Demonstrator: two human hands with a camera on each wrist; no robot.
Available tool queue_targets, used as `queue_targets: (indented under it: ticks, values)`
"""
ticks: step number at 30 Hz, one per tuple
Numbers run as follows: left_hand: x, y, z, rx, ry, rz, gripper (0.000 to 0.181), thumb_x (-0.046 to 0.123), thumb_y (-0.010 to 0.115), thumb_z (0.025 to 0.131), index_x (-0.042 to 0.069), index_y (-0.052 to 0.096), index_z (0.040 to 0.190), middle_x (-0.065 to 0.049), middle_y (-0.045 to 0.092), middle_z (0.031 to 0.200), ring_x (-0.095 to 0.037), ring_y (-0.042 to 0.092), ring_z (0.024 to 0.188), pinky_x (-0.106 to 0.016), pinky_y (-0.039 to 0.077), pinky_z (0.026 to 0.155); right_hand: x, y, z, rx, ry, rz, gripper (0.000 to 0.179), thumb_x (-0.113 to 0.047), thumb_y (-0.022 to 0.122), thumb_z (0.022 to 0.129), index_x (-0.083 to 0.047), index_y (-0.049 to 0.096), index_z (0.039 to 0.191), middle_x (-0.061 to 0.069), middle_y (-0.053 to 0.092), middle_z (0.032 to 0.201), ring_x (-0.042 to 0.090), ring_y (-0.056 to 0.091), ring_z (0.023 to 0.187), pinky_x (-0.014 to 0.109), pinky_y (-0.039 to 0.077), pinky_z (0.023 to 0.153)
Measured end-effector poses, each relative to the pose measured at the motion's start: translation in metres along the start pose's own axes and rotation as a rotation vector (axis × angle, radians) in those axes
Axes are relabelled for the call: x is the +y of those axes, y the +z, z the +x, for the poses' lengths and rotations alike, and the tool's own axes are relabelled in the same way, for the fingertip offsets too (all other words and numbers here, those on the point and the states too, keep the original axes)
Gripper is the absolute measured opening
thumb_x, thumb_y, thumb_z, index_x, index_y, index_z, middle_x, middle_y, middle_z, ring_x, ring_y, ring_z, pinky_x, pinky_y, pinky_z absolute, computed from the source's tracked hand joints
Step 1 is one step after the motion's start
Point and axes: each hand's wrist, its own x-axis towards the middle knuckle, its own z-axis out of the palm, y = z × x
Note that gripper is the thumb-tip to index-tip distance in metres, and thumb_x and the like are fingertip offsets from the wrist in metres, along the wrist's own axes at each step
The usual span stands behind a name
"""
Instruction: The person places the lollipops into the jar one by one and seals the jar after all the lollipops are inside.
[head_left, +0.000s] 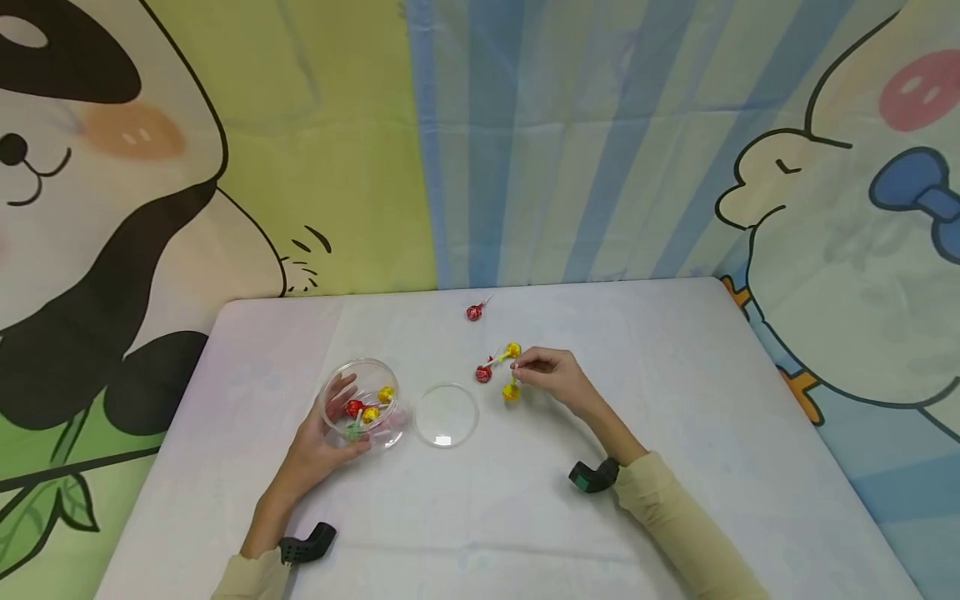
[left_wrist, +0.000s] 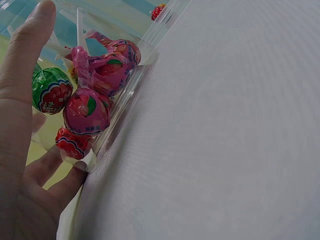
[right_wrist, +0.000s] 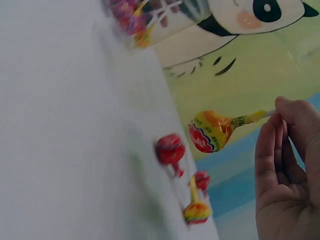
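My left hand [head_left: 318,446] grips a clear round plastic jar [head_left: 388,432], tilted a little on the table. Several wrapped lollipops lie inside it; the left wrist view shows pink ones [left_wrist: 87,112], a green one [left_wrist: 51,90] and a red one [left_wrist: 72,143]. Between thumb and fingertips my right hand [head_left: 558,379] pinches the white stick of a yellow lollipop [right_wrist: 211,131], whose head hangs just above the table. Close by that hand lie another yellow lollipop [head_left: 513,350] and a red lollipop [head_left: 483,374]. Farther back is a second red lollipop [head_left: 474,312].
A clear round lid [head_left: 447,415] lies flat just right of the jar. White cloth covers the table [head_left: 480,517], whose back edge meets a printed cartoon curtain [head_left: 570,167]. Each wrist wears a black camera mount, such as the right one [head_left: 594,476].
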Motion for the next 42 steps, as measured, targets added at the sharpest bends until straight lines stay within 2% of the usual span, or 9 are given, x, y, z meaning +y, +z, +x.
queue_targets:
  ticks: [4,8,12,16,22,26,30,36,42]
  values:
    - [0.001,0.0,0.0,-0.004,0.004,0.005,0.113,0.0,0.086,0.067,0.022,0.019,0.155,-0.017,0.036,0.154,-0.041,0.037,0.139,-0.004,0.03,0.106,-0.028,0.014,0.009,0.007,-0.14,0.096,0.024,-0.015,0.07,0.089,0.007,0.066,0.1,-0.006,0.068,0.093,0.01,0.063,0.081,0.026,0.056,0.072]
    - [0.0,0.0,0.0,-0.004,0.009,-0.004,0.112,0.001,0.086,0.067,0.022,0.019,0.155,-0.019,0.035,0.154,-0.039,0.037,0.139,-0.005,0.031,0.106,-0.057,0.036,0.015,0.01,-0.218,0.134,0.024,-0.015,0.07,0.088,0.006,0.067,0.1,-0.008,0.069,0.094,0.013,0.063,0.081,0.019,0.055,0.072]
    - [-0.003,0.0,-0.001,-0.007,0.019,0.009,0.112,0.003,0.086,0.068,0.02,0.019,0.155,-0.021,0.034,0.154,-0.032,0.038,0.141,-0.005,0.03,0.107,-0.081,0.064,0.018,0.012,-0.269,0.146,0.019,-0.011,0.07,0.088,0.005,0.067,0.099,0.007,0.07,0.095,0.01,0.062,0.079,0.02,0.055,0.07]
    - [-0.004,0.0,-0.001,-0.008,0.022,0.017,0.112,0.003,0.086,0.068,0.021,0.018,0.155,-0.017,0.034,0.155,-0.03,0.038,0.141,-0.005,0.03,0.107,-0.092,0.097,0.024,-0.014,-0.338,0.119,0.013,-0.003,0.069,0.087,0.004,0.069,0.098,0.022,0.068,0.094,0.007,0.063,0.082,0.023,0.056,0.072]
    - [-0.004,0.001,-0.001,-0.006,0.031,0.023,0.111,0.002,0.085,0.069,0.021,0.018,0.155,-0.015,0.035,0.155,-0.018,0.041,0.141,-0.003,0.029,0.106,-0.088,0.139,0.035,-0.085,-0.39,0.056,0.009,-0.004,0.072,0.085,0.001,0.073,0.092,0.016,0.072,0.09,0.004,0.058,0.074,0.021,0.052,0.065]
    - [-0.006,0.001,0.001,-0.02,0.039,0.02,0.112,0.002,0.085,0.069,0.02,0.017,0.156,-0.018,0.034,0.155,-0.031,0.04,0.14,-0.004,0.029,0.106,-0.083,0.154,0.04,-0.136,-0.367,-0.009,0.008,-0.004,0.073,0.083,-0.001,0.075,0.09,0.012,0.074,0.087,0.001,0.053,0.068,0.016,0.049,0.061]
    - [-0.006,0.0,0.003,-0.031,0.041,0.005,0.115,0.002,0.085,0.068,0.022,0.014,0.156,-0.018,0.032,0.156,-0.045,0.037,0.138,-0.007,0.031,0.108,-0.079,0.16,0.043,-0.19,-0.366,-0.144,0.006,-0.007,0.075,0.082,-0.004,0.076,0.087,0.007,0.075,0.083,0.0,0.051,0.065,0.012,0.045,0.059]
    - [-0.005,-0.003,0.004,-0.014,0.044,0.011,0.113,0.0,0.086,0.066,0.02,0.018,0.155,-0.018,0.035,0.154,-0.045,0.038,0.136,-0.007,0.033,0.107,-0.08,0.164,0.046,-0.197,-0.437,-0.361,0.004,-0.012,0.075,0.081,-0.01,0.078,0.083,0.001,0.077,0.084,-0.003,0.059,0.068,0.005,0.042,0.06]
    - [-0.005,-0.002,0.002,-0.005,0.033,0.005,0.111,0.002,0.086,0.067,0.018,0.021,0.155,-0.02,0.037,0.153,-0.042,0.04,0.136,-0.006,0.032,0.107,-0.086,0.168,0.049,-0.164,-0.334,-0.507,0.006,-0.019,0.075,0.08,-0.014,0.079,0.08,-0.003,0.077,0.081,-0.004,0.044,0.058,0.006,0.03,0.053]
